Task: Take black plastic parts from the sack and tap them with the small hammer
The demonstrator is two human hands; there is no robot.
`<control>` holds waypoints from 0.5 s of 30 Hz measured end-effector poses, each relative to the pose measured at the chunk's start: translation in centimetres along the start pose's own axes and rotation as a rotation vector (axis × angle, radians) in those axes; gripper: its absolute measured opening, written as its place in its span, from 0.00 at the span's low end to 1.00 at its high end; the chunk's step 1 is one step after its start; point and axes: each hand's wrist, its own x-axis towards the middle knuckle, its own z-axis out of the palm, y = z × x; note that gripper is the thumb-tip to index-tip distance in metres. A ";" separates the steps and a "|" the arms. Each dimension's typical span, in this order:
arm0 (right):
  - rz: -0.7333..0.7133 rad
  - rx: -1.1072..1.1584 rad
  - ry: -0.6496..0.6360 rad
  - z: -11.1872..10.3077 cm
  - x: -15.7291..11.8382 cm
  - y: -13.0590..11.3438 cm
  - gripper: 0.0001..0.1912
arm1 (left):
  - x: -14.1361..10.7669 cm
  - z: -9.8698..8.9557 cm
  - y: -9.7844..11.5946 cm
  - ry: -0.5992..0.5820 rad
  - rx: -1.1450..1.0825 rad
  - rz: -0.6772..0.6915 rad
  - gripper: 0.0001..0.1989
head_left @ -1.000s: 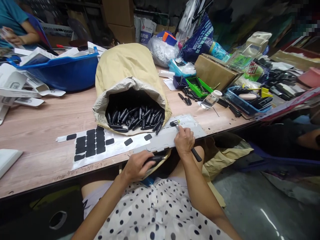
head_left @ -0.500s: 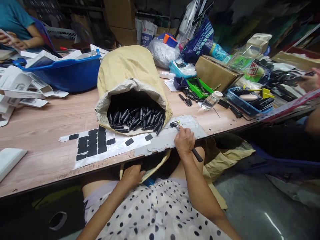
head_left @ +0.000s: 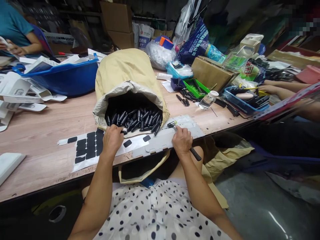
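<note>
My left hand (head_left: 113,137) is at the lower lip of a tan woven sack (head_left: 125,65). Its fingers are closed, and a black pen-shaped part (head_left: 124,132) pokes out beside the fingertips. Many more such black parts (head_left: 140,120) lie heaped inside the sack's mouth. My right hand (head_left: 183,140) grips a small hammer (head_left: 195,154) by its shaft, the head resting just above a grey board (head_left: 155,145) at the table edge. Under my left wrist lies a white sheet of black rounded stickers (head_left: 86,148), partly covered by the hand and forearm.
A blue basin (head_left: 65,78) of white boxes stands left. On the right are a green tray (head_left: 196,88), a clear bottle (head_left: 208,100), a cardboard box (head_left: 210,71) and a blue basket (head_left: 245,100). Another person's arm (head_left: 280,89) reaches in there. A cloth strap loop (head_left: 145,180) hangs below the table.
My left hand has risen from below the table edge to the sack's mouth and closed on a black part. My right hand keeps the hammer. Another person's arms have come in at right.
</note>
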 end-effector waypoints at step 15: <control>0.026 0.069 -0.026 -0.3 0.1 -0.1 0.17 | -3.1 3.7 3.9 0.072 -0.293 0.379 0.07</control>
